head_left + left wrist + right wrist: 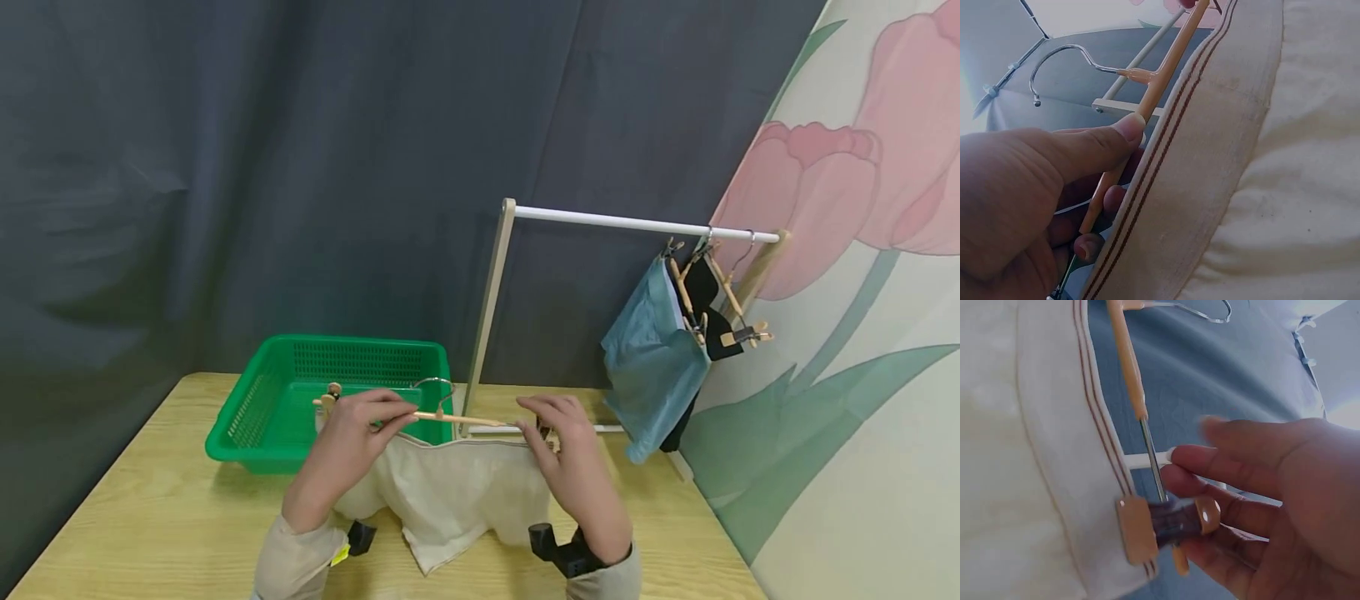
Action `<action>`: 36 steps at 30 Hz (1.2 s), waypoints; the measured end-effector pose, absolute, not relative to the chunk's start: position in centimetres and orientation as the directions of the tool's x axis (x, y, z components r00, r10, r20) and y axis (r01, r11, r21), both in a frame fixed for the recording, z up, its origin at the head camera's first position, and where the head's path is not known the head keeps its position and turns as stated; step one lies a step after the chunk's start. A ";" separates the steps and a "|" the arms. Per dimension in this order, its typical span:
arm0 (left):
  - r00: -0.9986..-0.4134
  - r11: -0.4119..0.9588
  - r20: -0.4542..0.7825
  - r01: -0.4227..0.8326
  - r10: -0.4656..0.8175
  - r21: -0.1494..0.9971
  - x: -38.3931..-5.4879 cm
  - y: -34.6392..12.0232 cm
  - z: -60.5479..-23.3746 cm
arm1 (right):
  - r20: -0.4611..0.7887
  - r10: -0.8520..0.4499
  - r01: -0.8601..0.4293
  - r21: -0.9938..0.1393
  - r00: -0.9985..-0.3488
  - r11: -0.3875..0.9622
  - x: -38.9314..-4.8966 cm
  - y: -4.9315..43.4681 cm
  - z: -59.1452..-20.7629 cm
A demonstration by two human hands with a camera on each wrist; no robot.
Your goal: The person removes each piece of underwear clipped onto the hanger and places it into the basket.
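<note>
Left hand pinches clip hanger, likely steadying it; right hand loose, fingers beside clip, which bites striped waistband, suspending cream garment over worktop.

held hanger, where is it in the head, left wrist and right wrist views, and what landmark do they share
Head: the held hanger is in the lower middle.
Left wrist: it slants from just right of top centre toward lower left.
Right wrist: it runs from the top, left of centre, to lower centre.
Shared landmark: the cream garment alongside it.
</note>
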State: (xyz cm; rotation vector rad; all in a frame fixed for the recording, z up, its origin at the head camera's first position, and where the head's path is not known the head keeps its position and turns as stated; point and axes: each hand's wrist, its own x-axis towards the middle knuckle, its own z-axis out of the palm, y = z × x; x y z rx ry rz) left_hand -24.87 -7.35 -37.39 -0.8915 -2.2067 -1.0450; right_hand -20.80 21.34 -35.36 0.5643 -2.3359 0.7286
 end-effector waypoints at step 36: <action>-0.515 0.464 0.825 0.804 0.232 0.372 -25.8 -8.1 -37.9 | 0.619 -0.129 -0.608 -0.674 -0.775 0.420 -24.3 21.6 -37.2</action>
